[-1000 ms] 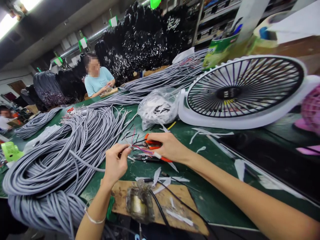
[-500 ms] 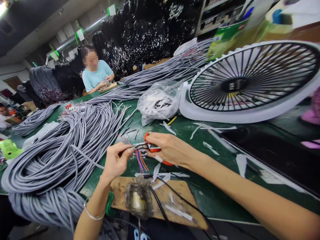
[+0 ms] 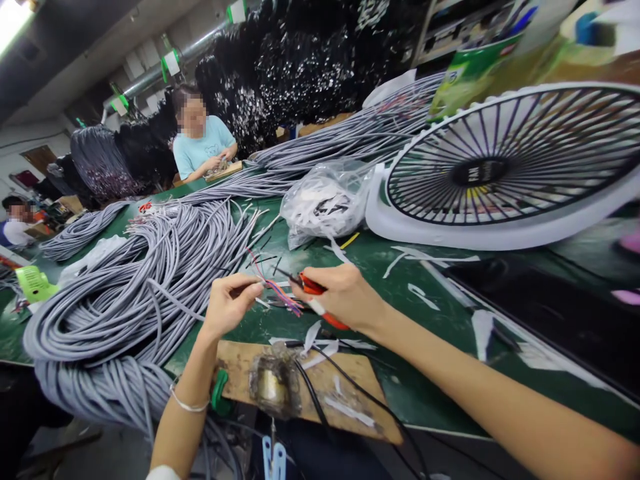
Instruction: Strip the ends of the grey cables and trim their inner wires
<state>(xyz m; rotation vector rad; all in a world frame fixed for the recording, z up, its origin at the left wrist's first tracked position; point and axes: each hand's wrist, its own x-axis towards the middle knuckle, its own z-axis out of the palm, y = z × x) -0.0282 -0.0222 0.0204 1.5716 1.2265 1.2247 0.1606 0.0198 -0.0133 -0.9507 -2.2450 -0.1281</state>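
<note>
My left hand [image 3: 229, 307] is pinched shut on the end of a grey cable [image 3: 173, 301], whose thin coloured inner wires [image 3: 280, 292] fan out to the right. My right hand [image 3: 345, 293] is closed round red-handled cutters [image 3: 315, 293], their tip right at those wires. Both hands hover just above the green table [image 3: 425, 313]. A big heap of coiled grey cables [image 3: 125, 300] lies to the left of my left hand.
A wooden board [image 3: 310, 387] with a metal fixture and black leads sits at the near edge. A clear plastic bag [image 3: 325, 203] and a white fan [image 3: 505, 173] lie behind. White offcuts litter the table. A person in a light blue shirt [image 3: 203, 143] works at the far side.
The coloured wires have swung from hanging down to pointing up and right. Both hands have stayed close together, shifting slightly; the cutters' tip stays at the wires.
</note>
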